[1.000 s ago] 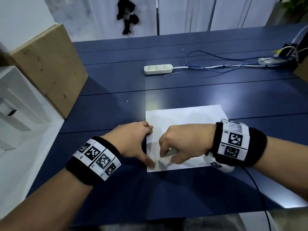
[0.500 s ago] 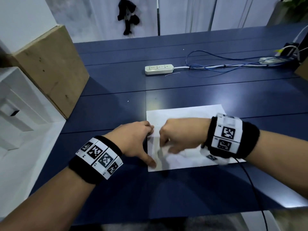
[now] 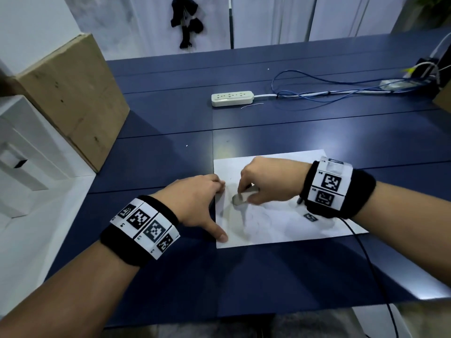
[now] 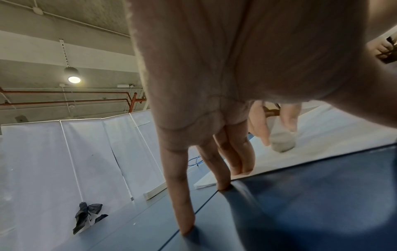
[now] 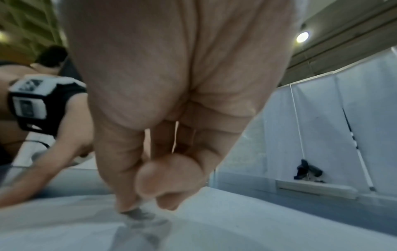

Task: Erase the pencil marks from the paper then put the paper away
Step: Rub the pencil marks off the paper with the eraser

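Observation:
A white sheet of paper (image 3: 288, 220) with faint pencil lines lies on the dark blue table (image 3: 292, 128). My right hand (image 3: 246, 193) pinches a small grey-white eraser (image 3: 240, 199) and holds its tip down on the left part of the sheet. The left wrist view shows the same eraser (image 4: 281, 141) between the right fingers; the right wrist view shows its dirty tip (image 5: 137, 213) on the paper (image 5: 236, 225). My left hand (image 3: 214, 206) lies spread with straight fingers, pressing down the sheet's left edge (image 4: 214, 181), thumb near its front corner.
A brown cardboard box (image 3: 70, 98) and white foam packing (image 3: 22, 152) stand at the left. A white power strip (image 3: 231, 98) with blue and white cables (image 3: 329, 92) lies at the back. A black cable (image 3: 371, 262) runs from my right wrist over the front edge.
My right hand with the eraser has moved away from the sheet's front edge toward its far part. The left hand has stayed put on the left edge.

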A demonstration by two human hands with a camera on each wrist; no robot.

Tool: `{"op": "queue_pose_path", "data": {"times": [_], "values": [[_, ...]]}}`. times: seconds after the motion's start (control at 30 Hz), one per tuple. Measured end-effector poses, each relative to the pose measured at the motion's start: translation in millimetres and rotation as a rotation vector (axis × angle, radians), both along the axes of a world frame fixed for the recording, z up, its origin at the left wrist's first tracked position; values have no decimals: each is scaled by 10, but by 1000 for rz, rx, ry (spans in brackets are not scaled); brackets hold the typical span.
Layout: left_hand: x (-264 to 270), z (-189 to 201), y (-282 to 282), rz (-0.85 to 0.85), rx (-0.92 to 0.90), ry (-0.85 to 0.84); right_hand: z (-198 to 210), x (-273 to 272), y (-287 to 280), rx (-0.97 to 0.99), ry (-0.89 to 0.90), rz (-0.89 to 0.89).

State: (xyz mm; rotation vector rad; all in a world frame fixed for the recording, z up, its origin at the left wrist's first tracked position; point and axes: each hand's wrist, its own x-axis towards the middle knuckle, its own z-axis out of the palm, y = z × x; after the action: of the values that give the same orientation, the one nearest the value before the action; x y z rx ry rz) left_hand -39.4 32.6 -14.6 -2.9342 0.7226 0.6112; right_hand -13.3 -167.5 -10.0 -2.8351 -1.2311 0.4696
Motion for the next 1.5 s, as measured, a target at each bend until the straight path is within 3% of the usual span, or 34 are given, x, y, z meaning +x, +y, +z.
{"op": "queue_pose_path", "data": {"times": [0.1, 0.23, 0.47, 0.63, 0.87, 1.03, 1.2, 1.3, 1.43, 1.5], "values": [[2, -4, 7, 5, 3, 1, -16, -86, -20, -36, -45, 36], [5, -15, 6, 6, -6, -7, 46, -378, 1, -52, 181, 193], [-1, -4, 0, 11, -2, 11, -8, 42, -51, -28, -72, -34], [14, -10, -3, 6, 9, 0, 57, -272, -32, -37, 219, 143], [17, -10, 4, 11, 6, 8, -13, 106, -47, 25, -55, -69], [29, -20, -2, 4, 19, 1, 23, -264, -32, -6, 256, 94], [25, -10, -5, 4, 7, 5, 11, 8, -18, 17, 12, -56], [26, -10, -2, 8, 10, 8, -26, 36, -57, 21, -33, -77], [43, -22, -5, 4, 18, -6, 45, -280, -3, -18, 210, 103], [51, -34, 6, 2, 13, -2, 55, -248, 23, -6, 193, 114]]}}
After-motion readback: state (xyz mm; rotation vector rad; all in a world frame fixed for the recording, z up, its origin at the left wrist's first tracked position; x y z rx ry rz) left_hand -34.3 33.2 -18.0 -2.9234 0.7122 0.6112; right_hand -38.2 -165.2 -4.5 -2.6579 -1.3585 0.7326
